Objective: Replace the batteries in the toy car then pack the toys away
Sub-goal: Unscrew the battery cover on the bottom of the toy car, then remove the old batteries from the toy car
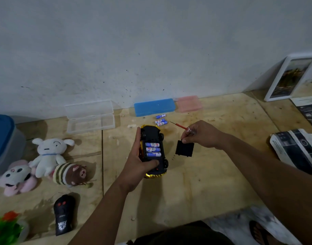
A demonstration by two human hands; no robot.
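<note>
table (pixel 213 183): pale plywood top, running up to a grey wall.
plush toys (pixel 45 156): three lying together at the left, near a black remote (pixel 63 215).
toy car (pixel 152 151): upside down at the centre, gold body, three batteries (pixel 152 149) seated in its open bay.
left hand (pixel 137 161): wrapped around the car, thumb on its underside.
right hand (pixel 201 135): fingertips pinching the black battery cover (pixel 184 148), just right of the car.
screwdriver (pixel 181 127): red, partly under the right hand.
spare batteries (pixel 161 120): loose, just beyond the car.
</note>
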